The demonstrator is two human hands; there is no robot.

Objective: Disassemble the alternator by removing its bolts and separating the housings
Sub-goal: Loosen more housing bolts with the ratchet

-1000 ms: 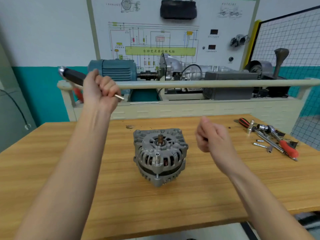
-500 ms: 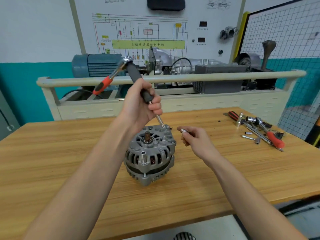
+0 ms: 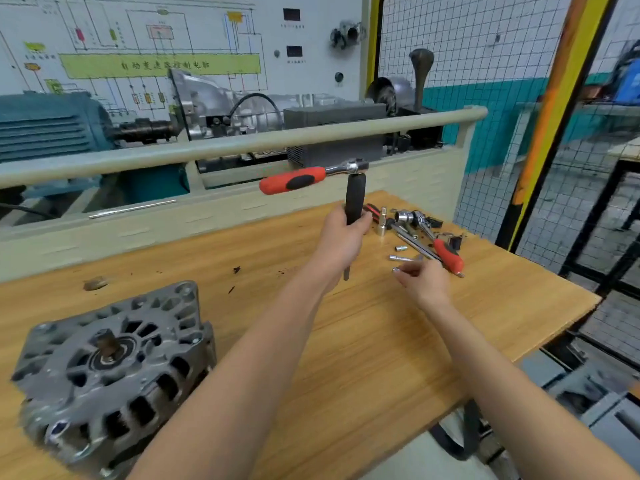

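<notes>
The grey alternator [image 3: 110, 358] stands on the wooden bench [image 3: 381, 358] at the lower left, shaft end up, with neither hand touching it. My left hand [image 3: 343, 237] grips the black handle of an upright driver [image 3: 355, 199], whose thin shaft points down at the bench. A red-handled ratchet [image 3: 294, 180] sits across the driver's top. To the right, my right hand [image 3: 424, 280] hovers low over the bench and pinches a small silver bolt [image 3: 396, 270] at its fingertips, close to the loose tools.
A pile of sockets, extensions and a second red-handled ratchet [image 3: 446, 252] lies at the bench's far right. A beige rail [image 3: 242, 143] runs along the back, with a motor and gearbox rig behind it. The bench's right edge [image 3: 588, 303] is close to the tools.
Both hands have left the alternator and moved right toward the tool pile. The left hand carries the driver with the ratchet, the right carries the bolt. The view has swung right.
</notes>
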